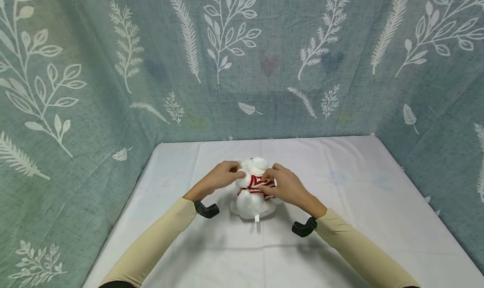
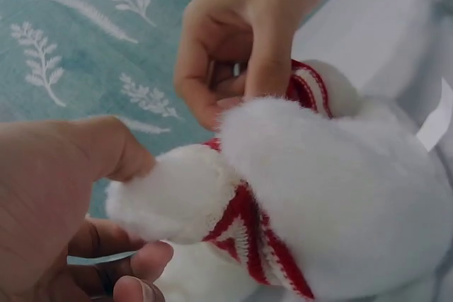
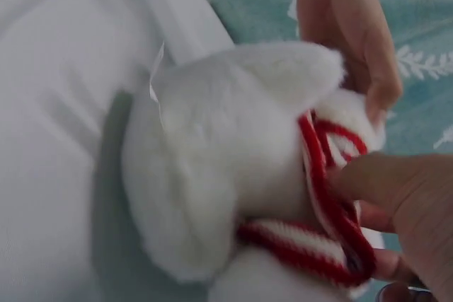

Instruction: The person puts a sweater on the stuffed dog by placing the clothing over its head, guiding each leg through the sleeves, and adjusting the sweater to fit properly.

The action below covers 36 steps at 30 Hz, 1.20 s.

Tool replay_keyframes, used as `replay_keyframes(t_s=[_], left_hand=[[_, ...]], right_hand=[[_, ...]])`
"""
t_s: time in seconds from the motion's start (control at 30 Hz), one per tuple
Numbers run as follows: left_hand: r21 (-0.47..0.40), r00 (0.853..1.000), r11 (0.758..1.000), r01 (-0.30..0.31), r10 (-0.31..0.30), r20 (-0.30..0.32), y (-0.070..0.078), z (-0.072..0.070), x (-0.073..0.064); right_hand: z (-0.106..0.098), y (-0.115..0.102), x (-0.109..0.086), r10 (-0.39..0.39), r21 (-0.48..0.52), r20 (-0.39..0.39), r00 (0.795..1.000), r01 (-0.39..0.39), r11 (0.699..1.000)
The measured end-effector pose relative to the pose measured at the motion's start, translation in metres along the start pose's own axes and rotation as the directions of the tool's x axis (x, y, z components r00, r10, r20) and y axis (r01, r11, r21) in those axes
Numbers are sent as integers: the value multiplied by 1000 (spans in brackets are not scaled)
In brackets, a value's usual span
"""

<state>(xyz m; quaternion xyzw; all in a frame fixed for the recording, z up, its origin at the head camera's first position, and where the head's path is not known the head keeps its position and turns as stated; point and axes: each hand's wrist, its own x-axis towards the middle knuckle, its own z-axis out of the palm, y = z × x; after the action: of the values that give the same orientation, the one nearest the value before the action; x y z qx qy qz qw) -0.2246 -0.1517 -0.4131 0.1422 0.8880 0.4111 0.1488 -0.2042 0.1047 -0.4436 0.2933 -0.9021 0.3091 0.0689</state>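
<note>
A white plush toy (image 1: 249,206) in a red-and-white knitted garment (image 1: 256,181) sits at the middle of the table, its head at the far end. My left hand (image 1: 223,174) holds it from the left, thumb and fingers around a stubby white arm (image 2: 177,189) that comes out of the knit. From the right, my right hand (image 1: 285,185) pinches the garment; in the right wrist view, its thumb presses on the red edge (image 3: 336,206). The knit gapes away from the fur there. A small white tag (image 1: 257,218) sticks out at the toy's bottom.
A white cloth (image 1: 340,174) with fold creases covers the table. Teal curtains (image 1: 280,103) with white leaf prints rise behind it and on both sides. Each wrist carries a black camera mount (image 1: 207,210).
</note>
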Motion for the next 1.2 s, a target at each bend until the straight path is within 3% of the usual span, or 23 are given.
replay_keyframes(t_s=[0.27,0.37,0.6,0.9,1.2], left_hand=[[73,996,994,-78,74,54,3,2,-2],[73,995,993,-92,89,48,4,1,-3],[9,998,999,-53,53,25,0,-1,-3],[-75,998,997,1,4,70,-4,-3,-3],[-40,998,999,-23,26,61,3,-4,-1]], right_hand=[[10,-20,9,19,-42,-30,999,-20,999],[11,-22,12,8,-51,-23,1000,-9,999],[11,-14,11,32,-100,5,999,-31,994],[5,-9,8,86,-107,61,994,-79,991],[1,-17,16,127,-51,62,990,-123,991]])
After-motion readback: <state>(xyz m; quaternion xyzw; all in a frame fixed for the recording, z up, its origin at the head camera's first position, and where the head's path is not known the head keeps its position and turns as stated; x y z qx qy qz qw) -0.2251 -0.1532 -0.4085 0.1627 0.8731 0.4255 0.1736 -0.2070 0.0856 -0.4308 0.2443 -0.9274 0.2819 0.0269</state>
